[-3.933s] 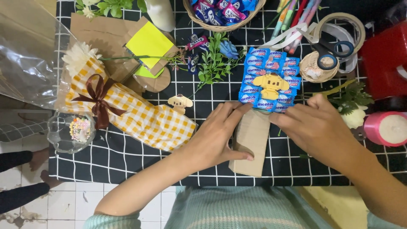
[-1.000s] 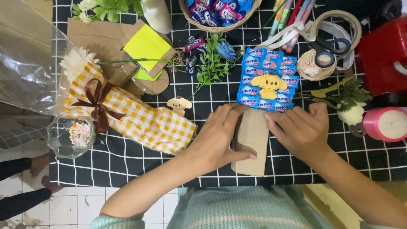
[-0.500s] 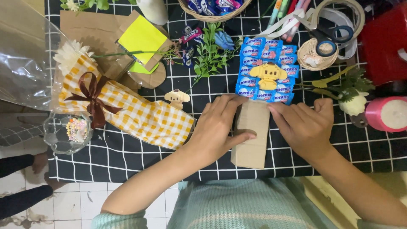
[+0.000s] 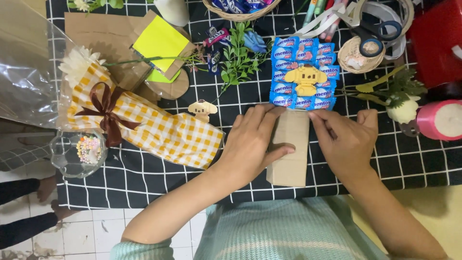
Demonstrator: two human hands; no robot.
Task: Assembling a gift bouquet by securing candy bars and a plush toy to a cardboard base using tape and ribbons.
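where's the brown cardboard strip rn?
Head view, centre: cardboard strip lies on the checked cloth between left hand and right hand, below the blue candy bundle.
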